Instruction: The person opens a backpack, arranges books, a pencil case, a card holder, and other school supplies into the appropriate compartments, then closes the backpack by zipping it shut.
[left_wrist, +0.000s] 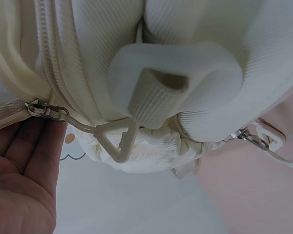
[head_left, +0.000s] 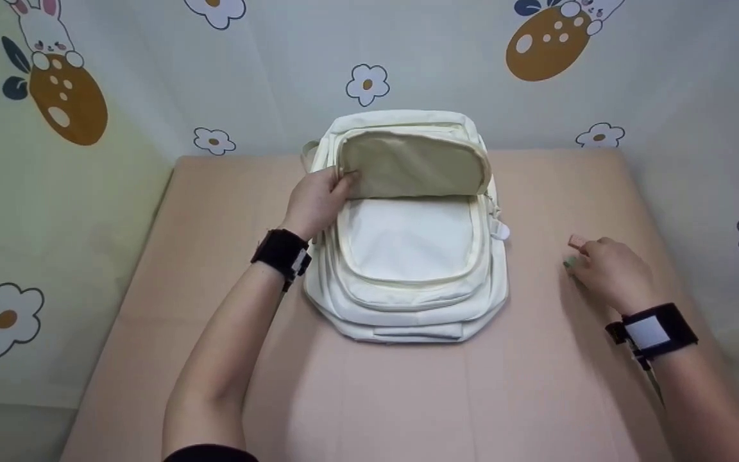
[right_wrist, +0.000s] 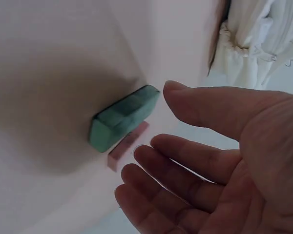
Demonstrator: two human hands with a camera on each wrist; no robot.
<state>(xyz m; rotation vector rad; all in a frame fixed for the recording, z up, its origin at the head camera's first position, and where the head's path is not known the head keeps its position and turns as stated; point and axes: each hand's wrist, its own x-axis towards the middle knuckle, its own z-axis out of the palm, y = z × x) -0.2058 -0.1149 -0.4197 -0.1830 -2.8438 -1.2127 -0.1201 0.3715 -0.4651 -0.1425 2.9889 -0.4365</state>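
Note:
A white backpack [head_left: 408,308] lies on the table with its front pocket unzipped. The pocket's flap [head_left: 417,163] is folded up, beige lining showing. My left hand [head_left: 318,199] pinches the flap's left edge, thumb on the lining; in the left wrist view its fingers [left_wrist: 31,156] are behind a metal zipper slider [left_wrist: 39,108]. To the right of the backpack, my right hand [head_left: 616,273] reaches toward a small green block [right_wrist: 124,119] and a thinner pink block [right_wrist: 128,145] beside it. Thumb and fingers are spread apart, close to both blocks, with nothing gripped between them.
The table [head_left: 401,398] has a plain pinkish cover. Patterned curtains [head_left: 292,77] stand behind it and along both sides. A white side buckle [head_left: 500,230] and cord zipper pulls [left_wrist: 118,141] hang from the backpack's sides.

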